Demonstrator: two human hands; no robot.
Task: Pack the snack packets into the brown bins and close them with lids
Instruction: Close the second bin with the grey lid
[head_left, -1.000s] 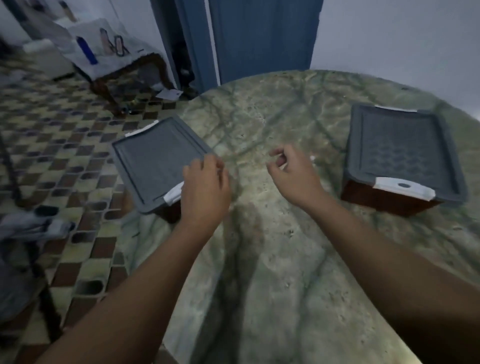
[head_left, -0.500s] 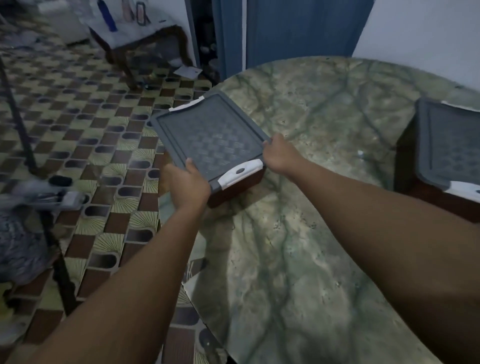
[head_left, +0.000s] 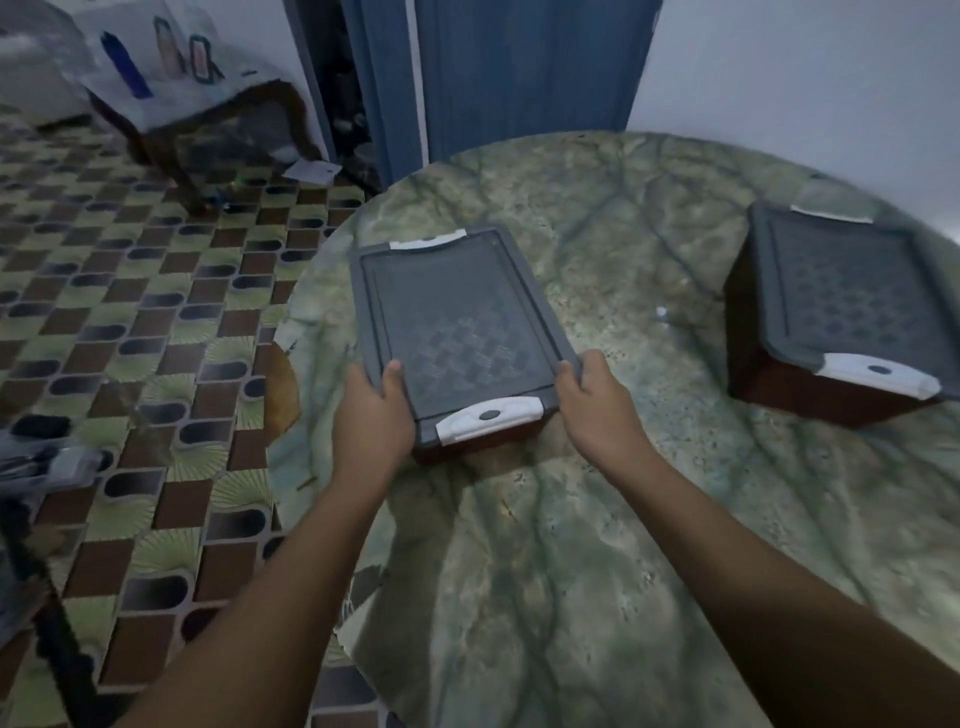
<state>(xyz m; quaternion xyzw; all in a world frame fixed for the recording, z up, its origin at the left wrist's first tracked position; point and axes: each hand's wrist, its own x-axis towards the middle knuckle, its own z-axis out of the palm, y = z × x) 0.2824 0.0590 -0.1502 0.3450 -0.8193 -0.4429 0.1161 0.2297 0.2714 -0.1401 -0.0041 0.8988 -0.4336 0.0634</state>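
Two brown bins stand on a round green marble table (head_left: 545, 545), each closed with a grey lid that has white clasps. The near bin (head_left: 483, 444) sits close to the table's left edge, under its grey lid (head_left: 457, 332). My left hand (head_left: 371, 421) grips its near left corner, thumb on top of the lid. My right hand (head_left: 597, 405) grips the near right corner. The second bin (head_left: 795, 395) with its lid (head_left: 852, 306) stands apart at the right. No snack packets are in sight.
The table's left edge drops to a patterned tile floor (head_left: 130, 312). A small cloth-covered side table (head_left: 182, 88) with bottles stands at the back left beside a blue door (head_left: 519, 67). A dark stand (head_left: 47, 597) is at the lower left.
Both hands went from hovering between the bins to gripping the left bin's near corners. That bin has been turned and shifted further onto the table, away from the left edge.
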